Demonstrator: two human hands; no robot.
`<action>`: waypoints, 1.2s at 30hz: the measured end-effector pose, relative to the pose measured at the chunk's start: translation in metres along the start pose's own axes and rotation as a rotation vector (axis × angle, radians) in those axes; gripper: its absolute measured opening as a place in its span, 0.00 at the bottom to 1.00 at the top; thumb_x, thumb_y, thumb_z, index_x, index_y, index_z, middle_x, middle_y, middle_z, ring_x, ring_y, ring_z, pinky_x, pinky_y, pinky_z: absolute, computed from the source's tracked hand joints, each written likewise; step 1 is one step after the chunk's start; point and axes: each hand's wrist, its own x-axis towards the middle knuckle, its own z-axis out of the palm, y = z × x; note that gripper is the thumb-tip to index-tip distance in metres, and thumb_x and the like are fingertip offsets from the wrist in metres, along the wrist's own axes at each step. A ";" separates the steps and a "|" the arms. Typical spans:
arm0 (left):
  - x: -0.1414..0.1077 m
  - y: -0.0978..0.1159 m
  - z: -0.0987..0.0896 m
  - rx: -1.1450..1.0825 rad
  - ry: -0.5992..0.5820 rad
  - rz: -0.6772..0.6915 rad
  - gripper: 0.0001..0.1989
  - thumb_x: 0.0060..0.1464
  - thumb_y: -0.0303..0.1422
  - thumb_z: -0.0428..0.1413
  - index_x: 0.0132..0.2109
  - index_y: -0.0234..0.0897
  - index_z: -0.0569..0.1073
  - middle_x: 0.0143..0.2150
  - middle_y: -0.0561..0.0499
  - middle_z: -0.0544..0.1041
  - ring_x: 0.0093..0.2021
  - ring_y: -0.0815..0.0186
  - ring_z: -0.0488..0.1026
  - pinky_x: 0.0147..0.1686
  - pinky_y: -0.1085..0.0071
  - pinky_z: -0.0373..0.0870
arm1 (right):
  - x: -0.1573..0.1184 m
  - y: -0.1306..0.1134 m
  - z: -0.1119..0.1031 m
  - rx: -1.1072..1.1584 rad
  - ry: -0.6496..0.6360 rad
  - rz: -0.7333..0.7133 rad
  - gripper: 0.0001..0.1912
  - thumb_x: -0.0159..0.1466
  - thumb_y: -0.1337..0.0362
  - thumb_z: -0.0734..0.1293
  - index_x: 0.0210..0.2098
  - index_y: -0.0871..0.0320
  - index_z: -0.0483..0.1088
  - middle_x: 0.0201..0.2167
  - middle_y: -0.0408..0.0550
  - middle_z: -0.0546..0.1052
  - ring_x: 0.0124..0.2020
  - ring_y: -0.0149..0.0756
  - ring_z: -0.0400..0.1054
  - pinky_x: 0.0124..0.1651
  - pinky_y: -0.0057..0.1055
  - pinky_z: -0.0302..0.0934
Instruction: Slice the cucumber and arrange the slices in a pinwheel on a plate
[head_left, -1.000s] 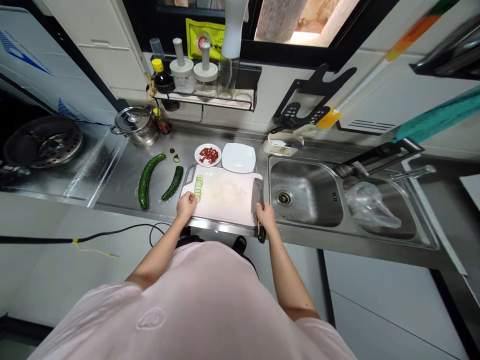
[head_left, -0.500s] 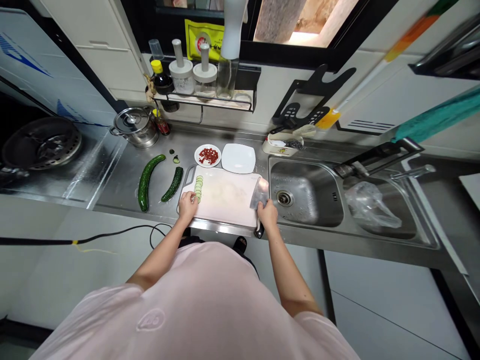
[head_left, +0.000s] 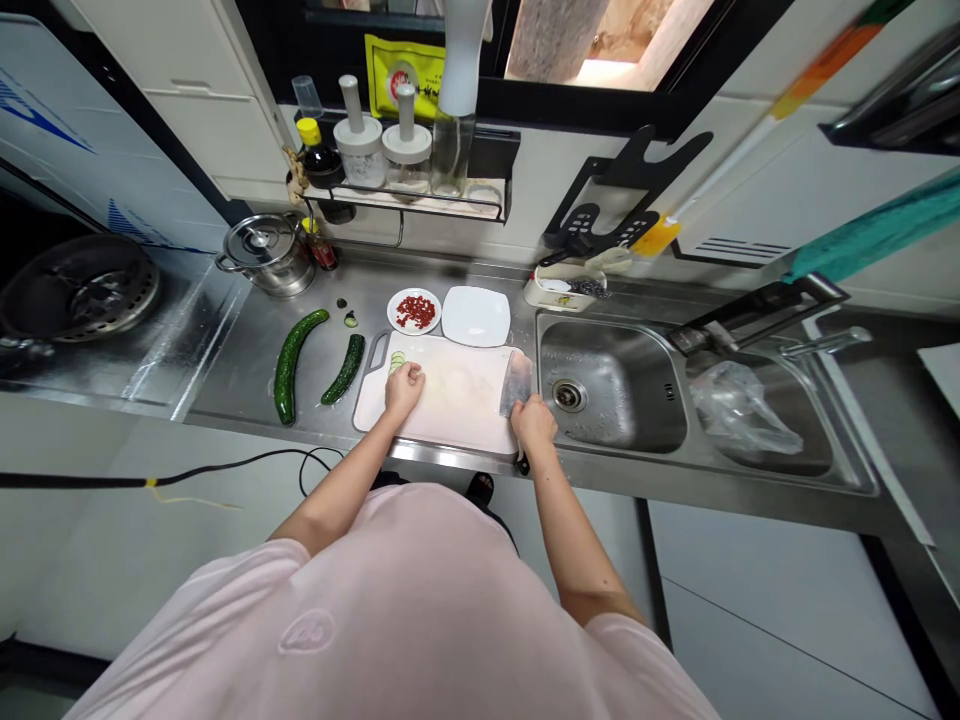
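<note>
Just right of the frame's centre, your right hand (head_left: 535,424) is gripping the cleaver (head_left: 516,384); left of centre, on the cutting board (head_left: 461,405), your curled left hand (head_left: 405,389) is sitting at the cucumber slices (head_left: 397,358), its hold impossible to tell

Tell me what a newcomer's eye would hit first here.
Probably the broad metal knife in the right hand, at the right end of the white rectangular cutting board, while the left hand is by thin pale green cucumber slices near its left end. Then the round white plate of small red pieces behind the board, and the long curved green cucumber on the steel counter at left.
</note>
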 end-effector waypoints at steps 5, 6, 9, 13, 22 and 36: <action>0.024 0.011 0.012 -0.001 -0.082 -0.068 0.12 0.51 0.32 0.53 0.44 0.37 0.73 0.33 0.50 0.76 0.37 0.64 0.73 0.39 0.73 0.64 | 0.001 -0.001 -0.002 -0.005 -0.042 0.019 0.19 0.67 0.58 0.54 0.52 0.65 0.61 0.46 0.64 0.70 0.48 0.46 0.68 0.47 0.39 0.59; 0.029 0.014 0.014 -0.001 -0.092 -0.083 0.13 0.51 0.32 0.53 0.44 0.37 0.73 0.33 0.50 0.76 0.37 0.64 0.73 0.39 0.73 0.64 | 0.002 -0.001 -0.003 -0.007 -0.054 0.023 0.19 0.67 0.58 0.55 0.52 0.64 0.61 0.46 0.63 0.70 0.47 0.46 0.68 0.47 0.39 0.59; 0.040 0.018 0.018 -0.012 -0.096 -0.099 0.13 0.51 0.33 0.53 0.44 0.37 0.74 0.33 0.50 0.76 0.37 0.65 0.73 0.39 0.73 0.64 | 0.004 -0.001 -0.006 -0.019 -0.058 0.031 0.20 0.67 0.57 0.56 0.52 0.64 0.62 0.46 0.62 0.69 0.47 0.46 0.67 0.47 0.40 0.59; 0.054 0.021 0.027 -0.034 -0.115 -0.124 0.14 0.50 0.34 0.54 0.44 0.38 0.74 0.34 0.50 0.77 0.36 0.65 0.73 0.39 0.73 0.64 | 0.013 -0.007 -0.014 -0.016 0.037 -0.012 0.21 0.66 0.56 0.55 0.52 0.62 0.62 0.49 0.62 0.66 0.51 0.49 0.64 0.48 0.41 0.59; 0.083 0.024 0.044 -0.112 -0.159 -0.223 0.16 0.47 0.35 0.57 0.45 0.36 0.74 0.37 0.46 0.77 0.37 0.61 0.73 0.40 0.70 0.65 | 0.065 -0.045 -0.034 0.131 0.065 -0.139 0.20 0.66 0.56 0.56 0.52 0.61 0.64 0.47 0.60 0.71 0.48 0.45 0.67 0.49 0.38 0.58; 0.097 0.050 0.054 -0.650 -0.352 -0.431 0.18 0.48 0.33 0.59 0.47 0.34 0.69 0.22 0.55 0.71 0.18 0.75 0.65 0.21 0.80 0.56 | 0.150 -0.078 -0.003 0.596 -0.125 0.067 0.09 0.55 0.65 0.64 0.33 0.64 0.71 0.19 0.49 0.72 0.24 0.39 0.70 0.28 0.29 0.63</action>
